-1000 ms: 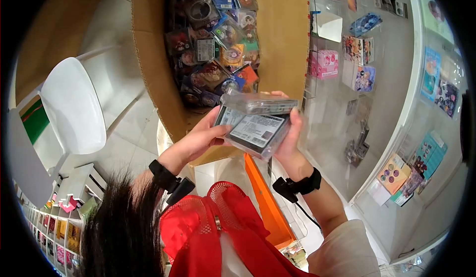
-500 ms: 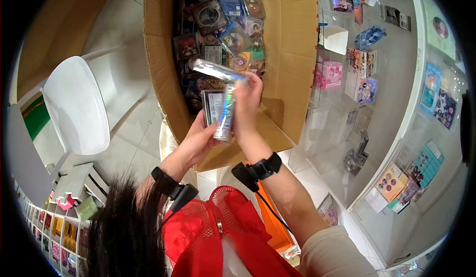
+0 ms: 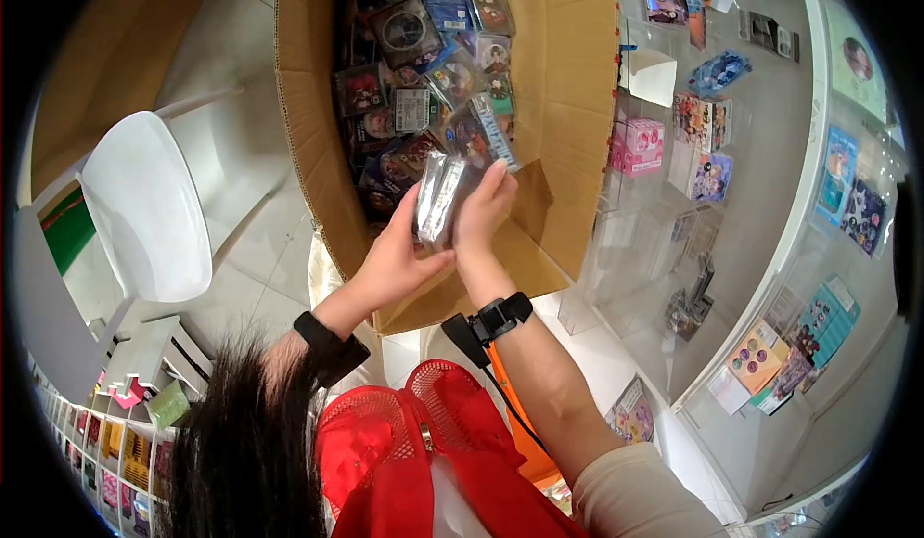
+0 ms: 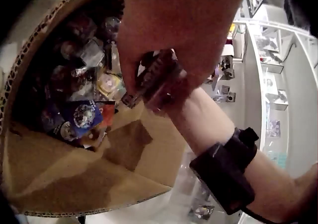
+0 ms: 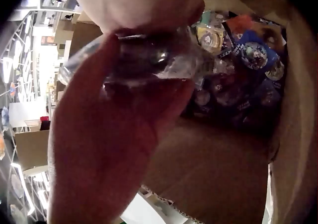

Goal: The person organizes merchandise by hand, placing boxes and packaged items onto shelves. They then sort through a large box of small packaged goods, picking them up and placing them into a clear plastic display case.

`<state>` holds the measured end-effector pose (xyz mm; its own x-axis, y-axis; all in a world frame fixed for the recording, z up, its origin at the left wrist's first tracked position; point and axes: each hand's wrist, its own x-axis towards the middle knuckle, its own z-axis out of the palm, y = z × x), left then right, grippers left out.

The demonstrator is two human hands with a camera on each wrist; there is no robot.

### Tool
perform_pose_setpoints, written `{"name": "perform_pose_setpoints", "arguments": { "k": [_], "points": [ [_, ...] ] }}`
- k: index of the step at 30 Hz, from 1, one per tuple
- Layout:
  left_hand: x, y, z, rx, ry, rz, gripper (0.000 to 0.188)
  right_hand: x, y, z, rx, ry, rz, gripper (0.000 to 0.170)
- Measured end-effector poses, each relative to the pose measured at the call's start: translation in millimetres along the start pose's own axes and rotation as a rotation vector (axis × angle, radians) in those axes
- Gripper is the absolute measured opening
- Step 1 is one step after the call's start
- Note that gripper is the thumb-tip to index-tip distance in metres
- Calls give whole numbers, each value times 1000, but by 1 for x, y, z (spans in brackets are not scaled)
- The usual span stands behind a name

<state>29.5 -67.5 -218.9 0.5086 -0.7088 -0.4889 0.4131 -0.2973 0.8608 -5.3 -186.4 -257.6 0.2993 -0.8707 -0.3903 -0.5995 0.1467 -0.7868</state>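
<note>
Shiny packet (image 3: 436, 194) at mid-frame, over cardboard box (image 3: 558, 86).
Left hand (image 3: 393, 261) pinches it, thumb opposing fingers; right hand (image 3: 481, 216) alongside, fingertips at second packet (image 3: 474, 134), grip cannot be told.

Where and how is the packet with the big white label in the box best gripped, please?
Perhaps pinch the packet by opposite edges, from above: it looks flat, lies label up on the pile, and the box opens upward.
</note>
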Motion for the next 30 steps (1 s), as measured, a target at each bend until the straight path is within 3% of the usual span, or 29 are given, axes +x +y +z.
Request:
{"name": "perform_pose_setpoints", "arguments": {
  "k": [1,2,4,6,10,11,14,18,25,26,28,30],
  "points": [
    [1,-2,3,-133,34,-217,79,0,-11,3,-60,90,-9,40],
    [0,-6,5,-90,72,-164,75,8,-9,-3,-219,68,58,42],
    [-1,-14,8,-1,142,-59,68,21,11,-6,-27,38,164,42],
    [1,-19,6,136,222,-77,59,44,72,-12,244,-4,316,41],
    [8,-20,-7,-105,349,-281,52,55,83,-30,286,-68,809,30],
    [9,-33,-12,-168,363,-237,50,61,89,-34,311,-25,916,25],
    [9,-10,-29,-260,339,-373,47,75,81,-36,305,-3,984,24],
    [9,-8,-36,-289,344,-415,45,103,83,-34,669,-274,712,33],
    [14,-5,-14,-228,255,-420,43,72,26,-40,465,-741,575,55],
    [15,-6,-10,-227,248,-420,44,63,19,-44,466,-759,655,51],
    [16,-2,-5,-151,271,-439,48,47,24,-44,571,-888,482,42],
    [19,-4,-2,-53,277,-466,50,40,32,-51,430,-893,476,31]
  ]
}}
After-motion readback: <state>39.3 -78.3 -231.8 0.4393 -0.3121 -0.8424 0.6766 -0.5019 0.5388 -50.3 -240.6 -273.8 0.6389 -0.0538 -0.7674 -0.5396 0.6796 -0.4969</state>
